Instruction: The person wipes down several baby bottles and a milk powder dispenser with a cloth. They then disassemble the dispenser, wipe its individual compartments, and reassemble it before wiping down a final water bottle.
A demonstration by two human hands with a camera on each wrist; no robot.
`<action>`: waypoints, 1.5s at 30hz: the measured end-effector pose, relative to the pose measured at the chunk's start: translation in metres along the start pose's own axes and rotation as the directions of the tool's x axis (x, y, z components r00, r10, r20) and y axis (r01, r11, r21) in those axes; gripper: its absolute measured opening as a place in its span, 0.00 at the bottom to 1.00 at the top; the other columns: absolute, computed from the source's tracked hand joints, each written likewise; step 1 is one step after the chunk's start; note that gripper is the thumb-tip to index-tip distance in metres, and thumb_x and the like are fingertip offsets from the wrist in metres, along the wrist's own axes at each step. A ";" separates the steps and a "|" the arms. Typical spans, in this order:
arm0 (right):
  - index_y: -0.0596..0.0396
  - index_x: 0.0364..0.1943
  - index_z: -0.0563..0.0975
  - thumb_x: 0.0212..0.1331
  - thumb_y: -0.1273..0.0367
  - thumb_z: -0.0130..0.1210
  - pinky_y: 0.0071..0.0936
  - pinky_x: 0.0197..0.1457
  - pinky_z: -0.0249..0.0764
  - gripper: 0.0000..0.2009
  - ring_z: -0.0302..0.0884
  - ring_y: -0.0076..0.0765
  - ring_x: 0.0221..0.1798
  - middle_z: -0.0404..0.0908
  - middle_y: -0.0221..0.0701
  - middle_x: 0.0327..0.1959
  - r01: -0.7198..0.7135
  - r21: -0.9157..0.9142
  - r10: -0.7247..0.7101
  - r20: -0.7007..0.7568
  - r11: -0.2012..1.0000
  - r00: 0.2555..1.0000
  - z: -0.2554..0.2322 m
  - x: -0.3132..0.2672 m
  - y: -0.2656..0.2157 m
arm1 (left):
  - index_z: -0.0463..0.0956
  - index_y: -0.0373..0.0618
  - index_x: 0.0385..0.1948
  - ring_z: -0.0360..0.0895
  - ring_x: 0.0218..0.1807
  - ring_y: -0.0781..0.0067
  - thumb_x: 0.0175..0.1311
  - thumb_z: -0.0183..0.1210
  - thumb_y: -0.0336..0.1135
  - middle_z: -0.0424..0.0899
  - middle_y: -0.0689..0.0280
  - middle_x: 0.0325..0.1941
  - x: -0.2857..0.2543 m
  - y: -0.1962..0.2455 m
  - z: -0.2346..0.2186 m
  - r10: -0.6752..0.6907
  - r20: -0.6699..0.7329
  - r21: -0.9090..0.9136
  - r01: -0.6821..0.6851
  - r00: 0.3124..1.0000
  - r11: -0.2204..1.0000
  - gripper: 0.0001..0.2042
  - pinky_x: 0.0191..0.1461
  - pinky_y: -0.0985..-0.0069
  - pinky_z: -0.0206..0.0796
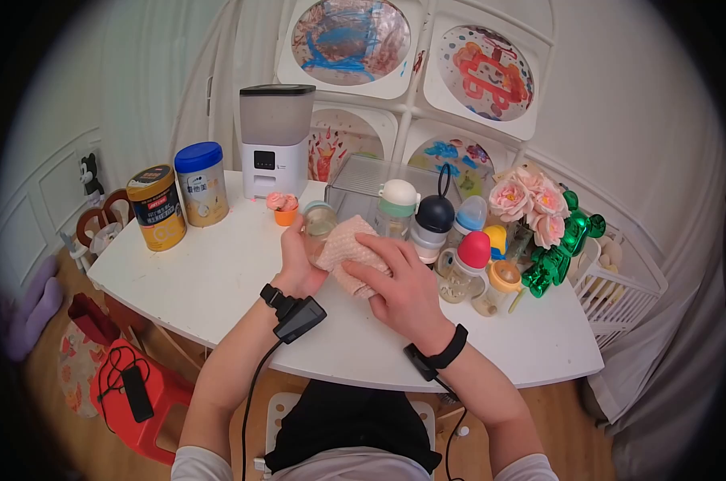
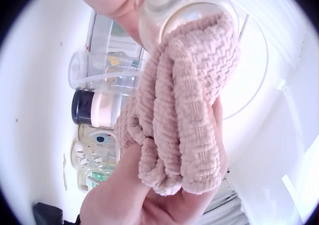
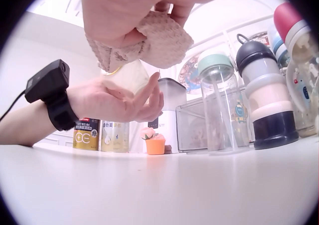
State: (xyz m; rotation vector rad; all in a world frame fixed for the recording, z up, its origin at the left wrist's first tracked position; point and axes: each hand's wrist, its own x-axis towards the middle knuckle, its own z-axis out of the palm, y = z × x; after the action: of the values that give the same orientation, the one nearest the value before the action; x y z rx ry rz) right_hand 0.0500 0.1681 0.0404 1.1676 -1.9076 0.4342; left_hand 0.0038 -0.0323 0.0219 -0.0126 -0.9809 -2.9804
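Observation:
My left hand (image 1: 299, 260) holds a clear rounded bottle (image 1: 320, 220) above the table, fingers curved round its side. A pink waffle-textured cloth (image 1: 353, 250) is in my right hand (image 1: 407, 284), gripped between thumb and fingers. The cloth lies against the bottle's open end. In the left wrist view, the folded cloth (image 2: 184, 105) covers part of the rim of the clear bottle (image 2: 162, 8), and its loose folds hang towards the right hand (image 2: 129, 190). The right wrist view has the left hand (image 3: 117, 103) palm up under the bottle, with the bunched cloth (image 3: 159, 40) above it.
Several baby bottles stand at the right, among them a red-topped bottle (image 1: 463, 268) and a green-lidded bottle (image 1: 396, 210). Beside them are a stacked dark-lidded container (image 1: 435, 216) and flowers (image 1: 531, 200). Two formula tins (image 1: 156, 210), a dispenser (image 1: 276, 144) and an orange cup (image 1: 285, 215) stand left.

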 end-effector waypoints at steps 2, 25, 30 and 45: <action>0.40 0.50 0.85 0.37 0.78 0.65 0.36 0.56 0.83 0.28 0.79 0.45 0.62 0.79 0.29 0.65 -0.046 0.007 0.046 -0.006 0.999 0.999 0.000 -0.001 -0.001 | 0.72 0.43 0.62 0.80 0.63 0.54 0.83 0.35 0.58 0.81 0.54 0.61 0.010 -0.001 -0.010 0.014 0.002 -0.016 -0.014 1.000 1.000 0.28 0.70 0.57 0.71; 0.52 0.72 0.73 0.54 0.86 0.51 0.48 0.81 0.57 0.36 0.62 0.61 0.78 0.64 0.49 0.78 -0.130 0.166 0.189 -0.418 0.978 0.889 0.004 -0.004 0.014 | 0.71 0.45 0.66 0.80 0.62 0.67 0.79 0.50 0.53 0.81 0.61 0.63 -0.012 -0.013 0.007 0.103 0.428 0.383 -0.283 0.898 0.879 0.25 0.70 0.66 0.68; 0.46 0.70 0.76 0.50 0.85 0.54 0.49 0.77 0.65 0.37 0.67 0.60 0.72 0.66 0.46 0.77 -0.126 0.199 0.146 -0.089 0.972 0.985 0.006 -0.002 0.011 | 0.67 0.45 0.73 0.76 0.72 0.66 0.79 0.48 0.48 0.77 0.62 0.72 -0.005 -0.020 -0.003 0.146 0.419 0.445 -0.343 0.896 0.827 0.27 0.76 0.65 0.65; 0.39 0.61 0.82 0.46 0.82 0.59 0.44 0.68 0.77 0.33 0.74 0.54 0.67 0.74 0.35 0.72 -0.005 0.234 -0.007 0.052 0.972 0.999 0.005 -0.004 0.007 | 0.74 0.45 0.56 0.85 0.54 0.67 0.83 0.45 0.59 0.84 0.60 0.53 0.011 -0.010 -0.015 0.135 0.324 0.212 -0.211 0.936 0.954 0.24 0.60 0.67 0.79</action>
State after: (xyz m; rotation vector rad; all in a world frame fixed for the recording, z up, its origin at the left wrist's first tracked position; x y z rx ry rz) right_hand 0.0429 0.1711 0.0350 1.3431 -1.9397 0.6475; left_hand -0.0072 -0.0327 0.0039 -0.5470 -1.2938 -2.7243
